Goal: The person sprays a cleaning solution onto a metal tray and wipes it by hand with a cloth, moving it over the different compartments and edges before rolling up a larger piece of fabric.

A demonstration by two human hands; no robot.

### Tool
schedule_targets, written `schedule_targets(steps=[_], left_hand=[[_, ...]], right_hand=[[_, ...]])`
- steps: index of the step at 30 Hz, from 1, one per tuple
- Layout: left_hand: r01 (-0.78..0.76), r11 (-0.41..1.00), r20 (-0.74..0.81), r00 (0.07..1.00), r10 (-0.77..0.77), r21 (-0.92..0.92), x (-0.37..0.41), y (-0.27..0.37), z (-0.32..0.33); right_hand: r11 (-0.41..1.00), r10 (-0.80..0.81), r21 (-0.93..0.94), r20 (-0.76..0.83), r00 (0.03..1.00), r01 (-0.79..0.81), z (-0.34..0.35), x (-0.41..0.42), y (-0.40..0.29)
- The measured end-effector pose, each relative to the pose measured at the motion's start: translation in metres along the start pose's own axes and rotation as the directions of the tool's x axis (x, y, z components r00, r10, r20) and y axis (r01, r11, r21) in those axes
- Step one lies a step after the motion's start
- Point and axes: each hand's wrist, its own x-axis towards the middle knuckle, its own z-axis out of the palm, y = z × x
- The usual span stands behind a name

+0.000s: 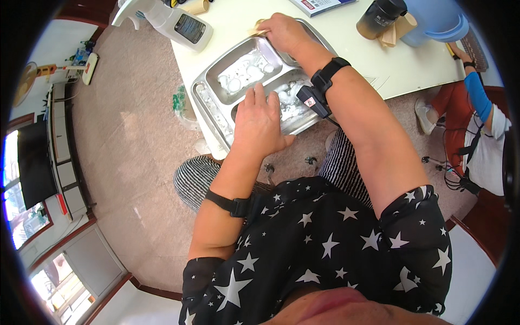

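Observation:
A stainless-steel compartment tray [239, 69] lies at an angle on the pale table, its near end by the table edge. White suds [248, 75] are spread across its compartments. My left hand [260, 120] rests palm down over the near part of the tray, fingers extended and thumb out to the right, covering part of a compartment. At the far rim my right hand [286, 34] is closed on a yellowish cloth or sponge [258, 29], mostly hidden by the fingers. A white spray bottle [185, 28] stands left of the tray.
Across the table [349, 53] are a book [321, 5], a dark tumbler [380, 20], a cardboard tube [406, 25] and a blue plastic container [436, 20]. Another person's hand [459, 53] is at the right edge. A plastic bag [185, 107] shows beside the table's left edge.

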Motion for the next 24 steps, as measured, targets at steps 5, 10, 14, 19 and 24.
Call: schedule_targets(steps=[5, 10, 14, 19, 24], left_hand=[[-0.018, 0.999, -0.046, 0.999, 0.019, 0.033, -0.002, -0.003, 0.004], [-0.033, 0.999, -0.088, 0.996, 0.035, 0.024, -0.004, -0.005, 0.008], [-0.048, 0.998, -0.092, 0.995, 0.05, 0.029, -0.003, -0.004, 0.006], [-0.02, 0.999, -0.061, 0.998, 0.023, 0.051, -0.003, -0.007, 0.009], [-0.008, 0.995, -0.064, 0.998, 0.015, 0.097, -0.004, -0.007, 0.011]], right_hand=[[0.993, -0.072, 0.1, 0.052, 0.996, 0.066, -0.004, -0.021, 0.0], [0.966, 0.226, -0.131, 0.018, 0.974, -0.221, -0.017, -0.016, 0.05], [0.995, 0.024, -0.091, -0.079, 0.997, -0.031, 0.018, -0.015, 0.042], [0.999, -0.04, 0.029, 0.253, 0.967, 0.034, -0.012, -0.036, 0.028], [0.991, -0.084, -0.082, 0.215, 0.973, 0.103, -0.053, -0.039, 0.046]])
